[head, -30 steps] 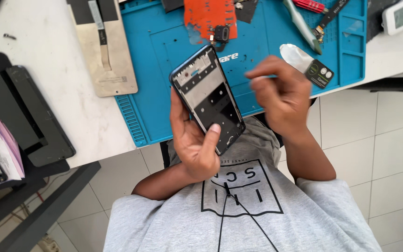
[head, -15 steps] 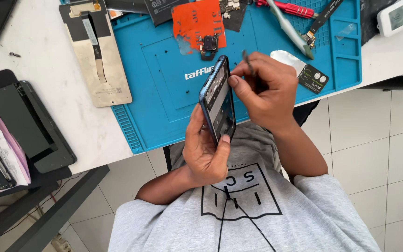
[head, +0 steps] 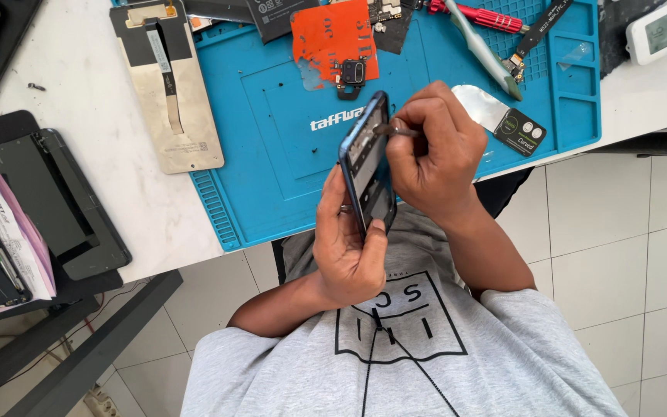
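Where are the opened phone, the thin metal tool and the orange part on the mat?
opened phone (head: 366, 166), head view, its open inner side
thin metal tool (head: 390, 130), head view, exposed shaft
orange part (head: 326, 38), head view, flat middle

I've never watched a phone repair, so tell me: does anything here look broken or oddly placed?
The phone in the left hand is opened, its insides bare, while the right hand works a thin tool into it. A detached display panel overhangs the blue mat edge. Nothing spilled.

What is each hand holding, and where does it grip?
The left hand grips the opened phone by its lower end, tilted on edge. The right hand pinches a thin metal tool near its tip, against the phone's upper part.
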